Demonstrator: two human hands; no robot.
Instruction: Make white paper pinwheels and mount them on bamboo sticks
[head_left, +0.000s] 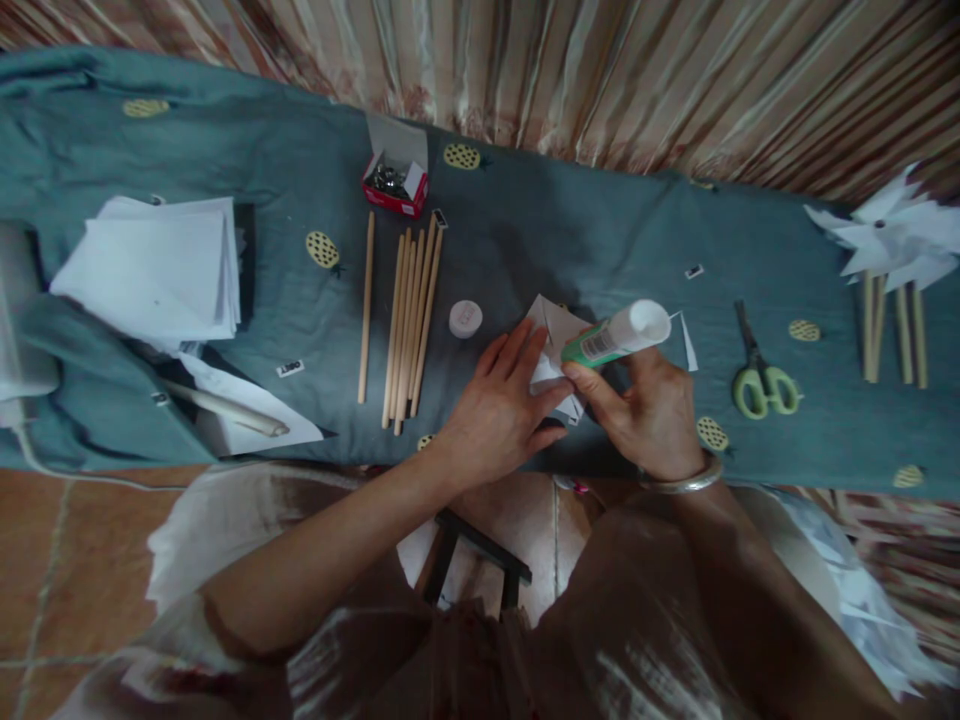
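Observation:
A glue stick [600, 340] with a green and white barrel is gripped in my right hand [651, 412], tilted with its lower end at a small folded white paper [556, 322]. My left hand [491, 415] lies on the left side of that paper with its fingers stretched out, pressing it against the cloth. Both hands hide part of the paper. A round white cap [466, 319] rests just left of it. Beyond my right hand, a thin white paper scrap [688, 343] lies on the cloth.
Left of the cap lie several wooden sticks [409, 320], below an open red box [395, 190] of small metal pieces. Farther left is a paper stack [161, 265]. Green-handled scissors [761, 388] lie to the right, with white paper pinwheels [889, 225] at the far right.

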